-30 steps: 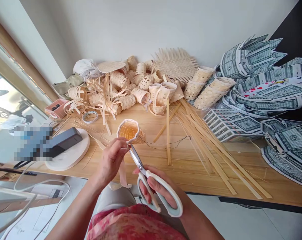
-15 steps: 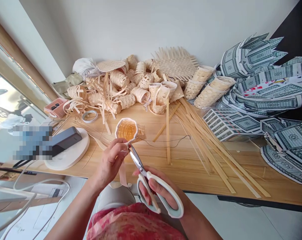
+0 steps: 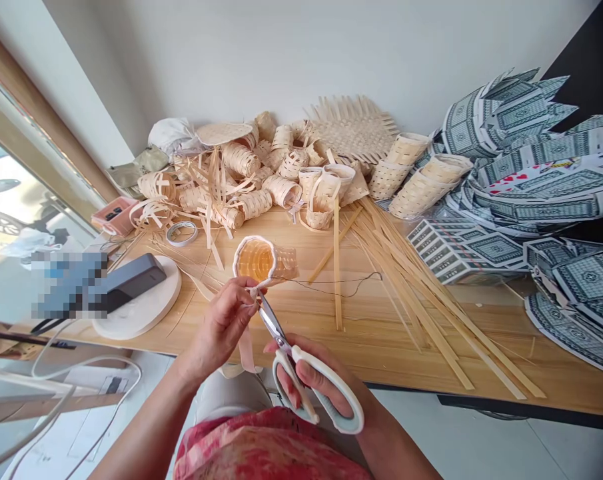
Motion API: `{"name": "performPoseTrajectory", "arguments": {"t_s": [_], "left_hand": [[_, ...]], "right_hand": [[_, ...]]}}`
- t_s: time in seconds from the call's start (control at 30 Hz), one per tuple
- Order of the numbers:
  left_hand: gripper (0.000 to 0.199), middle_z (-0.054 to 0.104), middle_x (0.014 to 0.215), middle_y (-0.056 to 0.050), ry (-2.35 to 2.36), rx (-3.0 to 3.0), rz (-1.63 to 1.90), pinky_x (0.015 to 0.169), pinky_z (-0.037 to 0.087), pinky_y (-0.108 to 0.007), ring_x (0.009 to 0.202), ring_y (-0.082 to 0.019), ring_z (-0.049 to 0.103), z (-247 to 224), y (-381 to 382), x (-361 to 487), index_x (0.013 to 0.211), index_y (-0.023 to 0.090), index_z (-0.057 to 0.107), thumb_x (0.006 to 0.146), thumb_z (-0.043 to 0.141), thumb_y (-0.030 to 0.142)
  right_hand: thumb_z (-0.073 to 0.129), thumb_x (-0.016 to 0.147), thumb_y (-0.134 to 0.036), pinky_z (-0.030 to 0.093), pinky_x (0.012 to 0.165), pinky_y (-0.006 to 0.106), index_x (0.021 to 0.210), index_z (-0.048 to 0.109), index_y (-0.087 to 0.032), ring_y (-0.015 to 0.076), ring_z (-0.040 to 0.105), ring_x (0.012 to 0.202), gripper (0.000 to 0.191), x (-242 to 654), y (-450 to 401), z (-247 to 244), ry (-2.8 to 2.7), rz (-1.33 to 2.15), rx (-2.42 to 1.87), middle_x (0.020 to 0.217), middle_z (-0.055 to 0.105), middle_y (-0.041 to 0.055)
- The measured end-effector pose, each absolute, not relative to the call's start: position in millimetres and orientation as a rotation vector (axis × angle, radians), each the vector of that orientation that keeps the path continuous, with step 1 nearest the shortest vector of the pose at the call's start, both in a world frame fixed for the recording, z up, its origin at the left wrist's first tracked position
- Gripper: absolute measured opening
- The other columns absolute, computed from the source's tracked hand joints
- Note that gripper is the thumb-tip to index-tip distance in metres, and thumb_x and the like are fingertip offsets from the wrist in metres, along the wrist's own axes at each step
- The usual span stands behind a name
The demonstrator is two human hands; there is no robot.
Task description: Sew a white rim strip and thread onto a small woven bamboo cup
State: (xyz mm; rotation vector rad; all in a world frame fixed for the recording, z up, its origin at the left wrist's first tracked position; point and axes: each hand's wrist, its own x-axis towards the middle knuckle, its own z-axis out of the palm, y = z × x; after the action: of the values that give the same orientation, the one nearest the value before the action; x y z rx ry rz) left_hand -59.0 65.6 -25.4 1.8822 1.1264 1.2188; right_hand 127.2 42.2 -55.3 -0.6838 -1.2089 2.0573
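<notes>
A small woven basket (image 3: 255, 259) lies on its side on the table, its open mouth toward me. White wrapping covers its rim. My left hand (image 3: 221, 320) pinches a pale ribbon at the near edge of that rim, and a loose ribbon end (image 3: 246, 352) hangs below the fingers. In my right hand (image 3: 324, 383) is a pair of scissors (image 3: 275, 325) with white handles, thumb and fingers through the loops. The scissor tips are at the ribbon, right beside my left fingertips; the blades look nearly closed. A thin dark thread (image 3: 348, 293) trails right from the basket.
Woven baskets (image 3: 241, 160) and loose strips are heaped along the wall. Long flat strips (image 3: 421, 293) spread across the right side. Folded card pieces (image 3: 491, 247) stand at far right. A tape roll (image 3: 182, 233) and a dark device on a round white board (image 3: 166, 310) are at left.
The scissor handles have drawn slightly closer together, with the tips still by my left fingers. The whole view has shifted a little; the grip of both hands is the same.
</notes>
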Motion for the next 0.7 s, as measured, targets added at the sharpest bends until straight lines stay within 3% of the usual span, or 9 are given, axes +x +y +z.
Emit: {"name": "performPoseTrajectory", "arguments": {"t_s": [0.37,0.53,0.7], "left_hand": [[0.010,0.053,0.102,-0.009,1.172,2.050,1.219,0.086,0.044,-0.034,0.103,-0.018,0.053,-33.2,66.7,-61.1,0.085,0.018,0.049,0.087,0.040,0.015],[0.011,0.055,0.099,-0.009,1.245,2.228,1.194,0.078,0.047,-0.029,0.096,-0.015,0.055,-34.1,67.9,-61.1,0.085,0.018,0.047,0.087,0.038,0.012],[0.011,0.059,0.095,-0.007,1.310,2.284,1.202,0.069,0.050,-0.025,0.091,-0.014,0.058,-34.2,67.4,-61.2,0.081,0.018,0.045,0.086,0.039,0.011]], "right_hand": [[0.055,0.075,-0.054,0.032,0.044,0.026,0.100,0.056,-0.029,0.0123,0.043,0.049,0.035,127.3,44.1,-61.9,-1.154,2.195,-0.527,0.064,0.049,-0.0003],[0.060,0.069,-0.055,0.031,0.039,0.022,0.100,0.056,-0.024,0.0123,0.046,0.050,0.044,124.6,41.7,-61.9,-1.156,2.131,-0.663,0.064,0.051,-0.0001],[0.057,0.074,-0.051,0.034,0.043,0.024,0.096,0.058,-0.027,0.0120,0.045,0.051,0.033,125.8,41.6,-60.4,-1.122,2.135,-0.628,0.066,0.051,-0.0001]]}}
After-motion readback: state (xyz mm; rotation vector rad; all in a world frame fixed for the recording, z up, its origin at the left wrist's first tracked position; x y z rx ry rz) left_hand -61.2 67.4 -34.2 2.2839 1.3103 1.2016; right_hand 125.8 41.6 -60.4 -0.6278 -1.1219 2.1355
